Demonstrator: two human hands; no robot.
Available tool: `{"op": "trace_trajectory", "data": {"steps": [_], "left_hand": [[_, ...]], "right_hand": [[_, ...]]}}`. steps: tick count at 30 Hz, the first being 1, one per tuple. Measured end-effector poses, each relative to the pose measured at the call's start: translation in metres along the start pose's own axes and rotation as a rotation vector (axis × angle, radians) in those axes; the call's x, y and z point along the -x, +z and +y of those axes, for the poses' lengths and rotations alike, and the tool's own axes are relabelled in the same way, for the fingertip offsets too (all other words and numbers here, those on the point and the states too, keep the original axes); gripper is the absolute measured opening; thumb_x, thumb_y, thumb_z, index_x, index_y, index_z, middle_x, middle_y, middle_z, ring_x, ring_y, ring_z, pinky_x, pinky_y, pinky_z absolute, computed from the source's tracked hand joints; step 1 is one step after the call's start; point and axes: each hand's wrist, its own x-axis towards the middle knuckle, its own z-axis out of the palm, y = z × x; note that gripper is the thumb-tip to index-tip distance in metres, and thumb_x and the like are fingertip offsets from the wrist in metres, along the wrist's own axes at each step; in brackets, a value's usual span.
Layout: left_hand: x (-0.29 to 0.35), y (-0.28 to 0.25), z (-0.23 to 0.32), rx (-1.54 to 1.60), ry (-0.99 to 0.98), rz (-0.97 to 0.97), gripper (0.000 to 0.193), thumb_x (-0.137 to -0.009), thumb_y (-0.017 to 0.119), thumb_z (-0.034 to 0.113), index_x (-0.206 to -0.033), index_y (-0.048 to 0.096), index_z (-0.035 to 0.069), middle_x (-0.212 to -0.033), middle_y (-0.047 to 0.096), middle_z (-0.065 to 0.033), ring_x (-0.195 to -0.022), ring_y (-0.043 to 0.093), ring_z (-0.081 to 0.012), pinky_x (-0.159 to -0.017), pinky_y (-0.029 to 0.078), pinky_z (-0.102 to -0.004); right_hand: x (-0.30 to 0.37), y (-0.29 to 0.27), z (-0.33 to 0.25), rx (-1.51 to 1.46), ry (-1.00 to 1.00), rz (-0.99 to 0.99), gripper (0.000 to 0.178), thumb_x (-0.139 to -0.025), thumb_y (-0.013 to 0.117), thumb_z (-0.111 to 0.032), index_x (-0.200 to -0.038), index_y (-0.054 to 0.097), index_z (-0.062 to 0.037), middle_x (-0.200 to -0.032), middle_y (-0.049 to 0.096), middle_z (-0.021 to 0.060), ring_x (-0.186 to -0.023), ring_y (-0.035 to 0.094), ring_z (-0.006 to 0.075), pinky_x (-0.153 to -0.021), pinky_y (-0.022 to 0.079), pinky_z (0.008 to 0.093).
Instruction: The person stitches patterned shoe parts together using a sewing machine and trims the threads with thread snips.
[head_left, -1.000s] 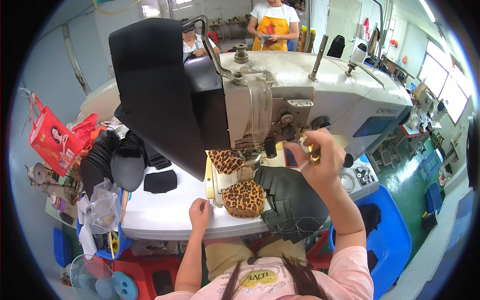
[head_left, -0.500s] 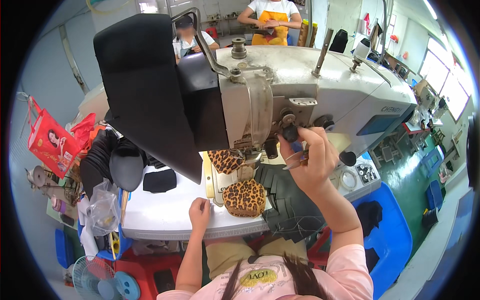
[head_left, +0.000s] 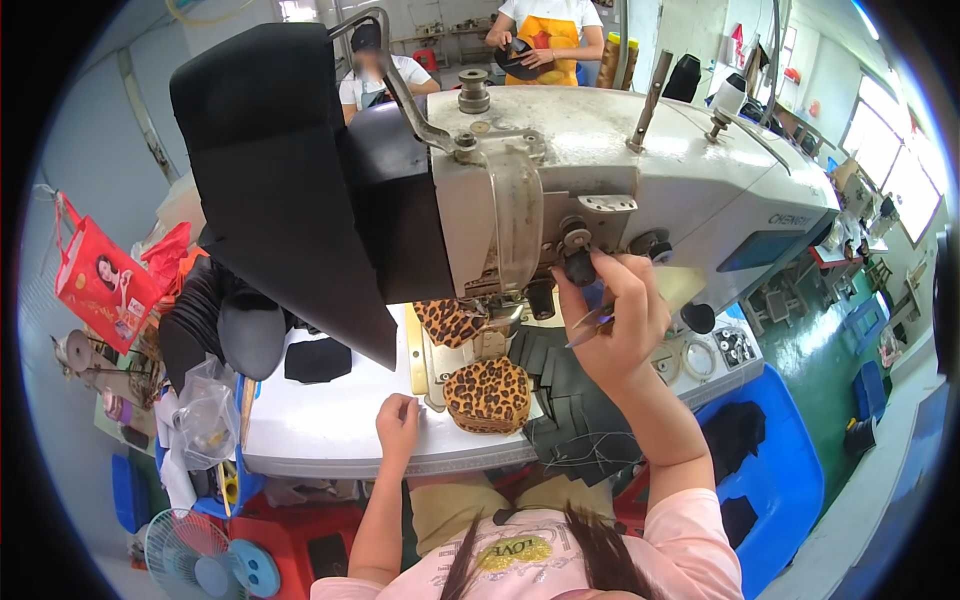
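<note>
Pinching the black knob [head_left: 578,268] on the sewing machine [head_left: 700,165], the right hand [head_left: 625,322] is apart from the curled left hand [head_left: 398,428], its grip unclear, a leopard-print piece [head_left: 488,397] between them, black panel [head_left: 270,180] beyond the left, white table [head_left: 330,425] below, blue tub [head_left: 790,465] rightward, green floor [head_left: 815,342] beyond.

Left: smooth pale blue-grey wall [head_left: 85,170], crossed by a narrow brownish vertical strip [head_left: 140,115]. Right: glossy green floor [head_left: 830,290] with a bright sheen; square blue plastic stool [head_left: 866,318] standing on it. Upper right: large white-glaring glass windows [head_left: 893,155], daylight strong; slim white tube light [head_left: 867,20] overhead near the rim. Far end: small red plastic stool [head_left: 427,58]. Foreground: smooth white-topped worktable [head_left: 300,430], front edge bowed by the lens
</note>
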Motion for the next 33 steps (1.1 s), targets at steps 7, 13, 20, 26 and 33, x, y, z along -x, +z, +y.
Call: {"op": "trace_trajectory", "data": {"steps": [7,13,20,26,33], "left_hand": [[-0.013,0.0,0.034,0.368,-0.23,-0.104,0.017,-0.084,0.053,0.011,-0.073,0.054,-0.003,-0.067,0.055,-0.0043,-0.062,0.05,-0.0097,-0.061,0.041,-0.024],[-0.061,0.009,0.072,1.008,-0.395,-0.399,0.029,-0.09,0.043,0.023,-0.096,0.052,-0.004,-0.088,0.057,-0.0113,-0.077,0.055,-0.0176,-0.073,0.046,-0.0293],[-0.112,0.015,0.135,1.283,-0.651,-0.424,0.023,-0.089,0.045,0.018,-0.096,0.052,-0.003,-0.091,0.058,-0.0085,-0.082,0.056,-0.0168,-0.073,0.047,-0.0285],[-0.125,0.008,0.108,0.018,0.218,-0.502,0.026,-0.074,0.058,-0.006,-0.099,0.059,0.002,-0.094,0.058,-0.0063,-0.087,0.057,-0.0172,-0.074,0.046,-0.0245],[-0.126,0.013,0.114,0.017,0.231,-0.405,0.027,-0.071,0.058,-0.008,-0.096,0.06,0.002,-0.094,0.058,-0.0088,-0.087,0.056,-0.0218,-0.072,0.046,-0.0322]], "right_hand": [[0.0,-0.001,0.0,-0.065,0.027,0.004,0.04,-0.061,0.074,-0.005,-0.093,0.052,0.001,-0.073,0.054,0.0111,-0.053,0.052,0.0224,-0.043,0.041,0.0288],[-0.001,-0.016,-0.009,-0.024,0.137,-0.069,0.042,-0.063,0.075,-0.01,-0.098,0.053,0.0009,-0.073,0.055,0.0103,-0.056,0.053,0.0217,-0.044,0.042,0.0272],[0.068,-0.01,-0.016,-0.379,0.379,-0.473,0.017,-0.069,0.062,0.003,-0.085,0.059,-0.0022,-0.066,0.051,0.0087,-0.048,0.051,0.0215,-0.043,0.04,0.0282],[0.109,0.038,0.007,-0.458,0.444,-0.618,0.025,-0.059,0.058,0.006,-0.082,0.055,-0.0019,-0.064,0.048,0.0101,-0.05,0.052,0.0265,-0.044,0.041,0.0328],[0.121,0.052,0.007,-0.382,0.454,-0.686,0.061,-0.055,0.046,0.016,-0.106,0.06,-0.0135,-0.065,0.049,0.0046,-0.054,0.047,0.0149,-0.049,0.038,0.0259]]}}
